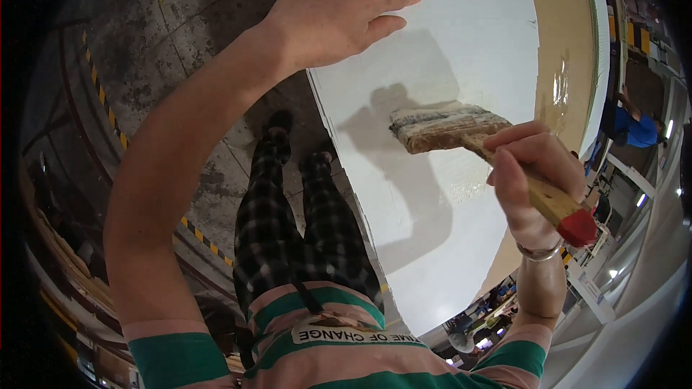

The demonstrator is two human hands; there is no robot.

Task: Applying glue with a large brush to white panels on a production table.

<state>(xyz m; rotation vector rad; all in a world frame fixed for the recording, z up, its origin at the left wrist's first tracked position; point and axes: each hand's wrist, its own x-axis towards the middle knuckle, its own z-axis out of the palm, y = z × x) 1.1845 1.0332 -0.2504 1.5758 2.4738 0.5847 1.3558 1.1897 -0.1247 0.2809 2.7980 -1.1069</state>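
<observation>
My right grip (544,161) closed round the red-ended handle (551,199) of a wide, caked brush (448,128) — bristles over the white sheet (494,50), my left grip (333,9) spread open, palm down, by the sheet's left edge.

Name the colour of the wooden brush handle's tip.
The wooden brush handle's tip is red, best seen in the head view.

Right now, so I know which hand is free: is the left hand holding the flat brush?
No, the red-tipped flat brush is in the grip of the right hand.
</observation>
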